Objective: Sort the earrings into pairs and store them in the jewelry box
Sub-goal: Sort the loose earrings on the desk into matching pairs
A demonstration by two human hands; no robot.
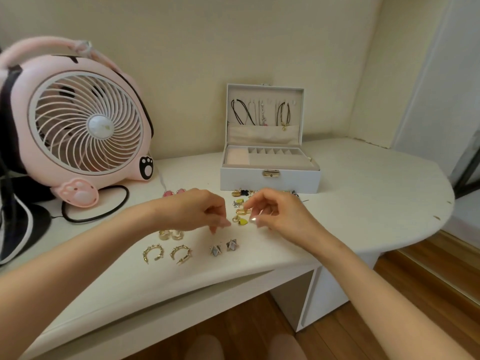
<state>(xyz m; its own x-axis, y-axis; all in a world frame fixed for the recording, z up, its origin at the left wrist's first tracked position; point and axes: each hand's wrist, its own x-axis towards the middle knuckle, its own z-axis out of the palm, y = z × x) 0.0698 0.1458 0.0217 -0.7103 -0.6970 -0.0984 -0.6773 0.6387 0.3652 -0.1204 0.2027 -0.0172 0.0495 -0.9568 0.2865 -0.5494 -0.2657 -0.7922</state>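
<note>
Head view, items as they lie.

1. White jewelry box with brass clasp (246, 181): lid open, standing at the back of the white curved desk (363, 193). Its grey compartments appear to hold no earrings.
2. Unsorted heap of small mixed earrings (242, 193): just in front of the box.
3. Sorted pairs, laid side by side near the front edge: gold spiked open hoops (153, 253), silver star-shaped studs (224, 247), chunky gold cuffs (171, 234). Pink stone pair (173, 193) further back.
4. Yellow heart drop on a gold hoop (241, 220): on the desk between the two hands.
5. Left hand (197, 211): fingers curled, tips pointing down beside the yellow heart drop. Whether they hold anything cannot be told.
6. Right hand (275, 214): fingers curled, forefinger and thumb close to a small gold oval hoop (242, 211). Actual pinch cannot be told.
7. Pink cat-paw desk fan (85, 120): left, well apart from the earrings.

Hazards, judged:
- The left forearm crosses above the gold pairs; a lowered wrist could scatter them.
- The hoops and studs sit near the desk edge; a nudge could send one to the wooden floor.
- Two hands crowd one small spot; a loose pinch could drop a piece back into the heap and undo a match.
</note>
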